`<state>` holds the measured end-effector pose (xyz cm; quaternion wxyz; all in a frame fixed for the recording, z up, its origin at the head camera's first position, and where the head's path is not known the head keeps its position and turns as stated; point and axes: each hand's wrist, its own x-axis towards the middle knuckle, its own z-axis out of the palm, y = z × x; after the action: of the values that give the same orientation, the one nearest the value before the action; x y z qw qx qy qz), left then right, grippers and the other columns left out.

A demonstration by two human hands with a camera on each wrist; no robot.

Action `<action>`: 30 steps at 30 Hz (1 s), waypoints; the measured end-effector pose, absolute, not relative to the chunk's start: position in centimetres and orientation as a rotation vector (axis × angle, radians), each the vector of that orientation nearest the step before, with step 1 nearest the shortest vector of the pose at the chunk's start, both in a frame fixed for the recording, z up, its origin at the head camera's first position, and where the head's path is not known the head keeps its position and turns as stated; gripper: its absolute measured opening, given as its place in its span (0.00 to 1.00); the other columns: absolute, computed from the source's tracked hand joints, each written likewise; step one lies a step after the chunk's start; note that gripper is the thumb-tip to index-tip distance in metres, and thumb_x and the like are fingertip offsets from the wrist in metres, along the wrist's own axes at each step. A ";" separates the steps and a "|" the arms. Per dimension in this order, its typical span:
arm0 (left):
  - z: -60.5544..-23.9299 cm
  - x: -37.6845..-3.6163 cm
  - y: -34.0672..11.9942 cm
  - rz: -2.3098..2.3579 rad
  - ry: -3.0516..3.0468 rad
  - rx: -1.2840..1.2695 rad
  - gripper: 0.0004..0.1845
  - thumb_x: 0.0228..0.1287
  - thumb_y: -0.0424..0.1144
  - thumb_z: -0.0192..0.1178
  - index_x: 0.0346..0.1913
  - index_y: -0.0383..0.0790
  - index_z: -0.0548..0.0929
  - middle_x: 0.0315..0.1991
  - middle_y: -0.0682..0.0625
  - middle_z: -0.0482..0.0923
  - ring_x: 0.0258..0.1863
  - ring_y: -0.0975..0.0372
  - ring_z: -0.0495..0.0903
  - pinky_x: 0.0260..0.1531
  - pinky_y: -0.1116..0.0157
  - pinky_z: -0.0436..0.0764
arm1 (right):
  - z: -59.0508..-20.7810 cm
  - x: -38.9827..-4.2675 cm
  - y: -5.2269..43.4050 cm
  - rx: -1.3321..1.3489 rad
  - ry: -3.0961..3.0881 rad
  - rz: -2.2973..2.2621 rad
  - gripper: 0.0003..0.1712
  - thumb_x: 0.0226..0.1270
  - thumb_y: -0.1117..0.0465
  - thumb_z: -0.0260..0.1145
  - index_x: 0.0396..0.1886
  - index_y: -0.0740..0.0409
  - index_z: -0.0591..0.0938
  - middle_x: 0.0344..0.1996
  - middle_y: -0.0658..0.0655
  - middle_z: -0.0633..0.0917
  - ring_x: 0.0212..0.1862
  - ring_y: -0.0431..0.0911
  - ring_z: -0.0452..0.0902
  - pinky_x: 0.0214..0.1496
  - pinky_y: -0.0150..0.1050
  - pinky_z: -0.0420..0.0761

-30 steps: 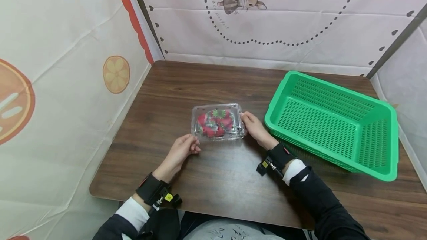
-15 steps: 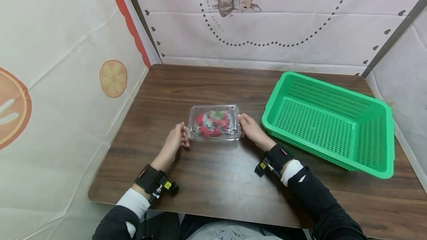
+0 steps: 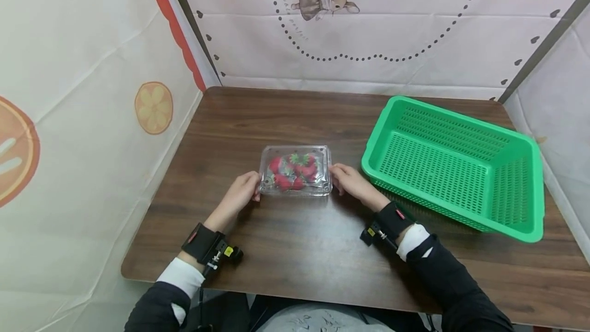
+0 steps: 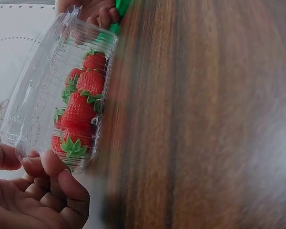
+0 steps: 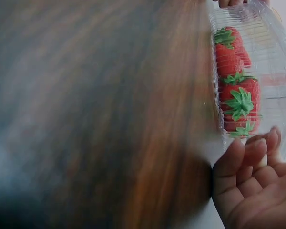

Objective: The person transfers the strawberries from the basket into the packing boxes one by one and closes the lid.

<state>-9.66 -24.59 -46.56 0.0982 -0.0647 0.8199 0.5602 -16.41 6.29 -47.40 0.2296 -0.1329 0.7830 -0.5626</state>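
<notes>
A clear plastic strawberry box (image 3: 296, 170) with its lid down lies on the brown table (image 3: 295, 250), several red strawberries inside. My left hand (image 3: 252, 188) grips its left end and my right hand (image 3: 335, 174) grips its right end. In the left wrist view the strawberry box (image 4: 62, 105) sits against curled fingers of my left hand (image 4: 33, 164), with the thumb on its upper rim. The right wrist view shows my right hand (image 5: 271, 143) with fingers under the end of the strawberry box (image 5: 238, 81) and the thumb at its top edge.
An empty green perforated basket (image 3: 521, 204) stands on the table's right half, close to my right forearm. Printed fabric walls (image 3: 92, 117) enclose the table on the left, back and right. Bare wood lies in front of the box.
My left hand moved from the box's near left corner to its left end and took hold. The right hand stayed at the right end; the box shifted slightly left.
</notes>
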 end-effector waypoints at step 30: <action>-47.2 -8.3 -24.2 1.776 2.293 -0.215 0.14 0.79 0.36 0.42 0.33 0.35 0.71 0.25 0.48 0.71 0.25 0.60 0.74 0.33 0.65 0.77 | -48.2 -16.0 5.9 -0.394 2.068 -1.667 0.19 0.85 0.54 0.45 0.33 0.59 0.70 0.21 0.53 0.70 0.26 0.45 0.67 0.33 0.37 0.74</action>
<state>-8.32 -24.18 -47.21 0.1164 -0.0733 0.7831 0.6065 -15.98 5.93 -48.17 0.2262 -0.1429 0.7501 -0.6048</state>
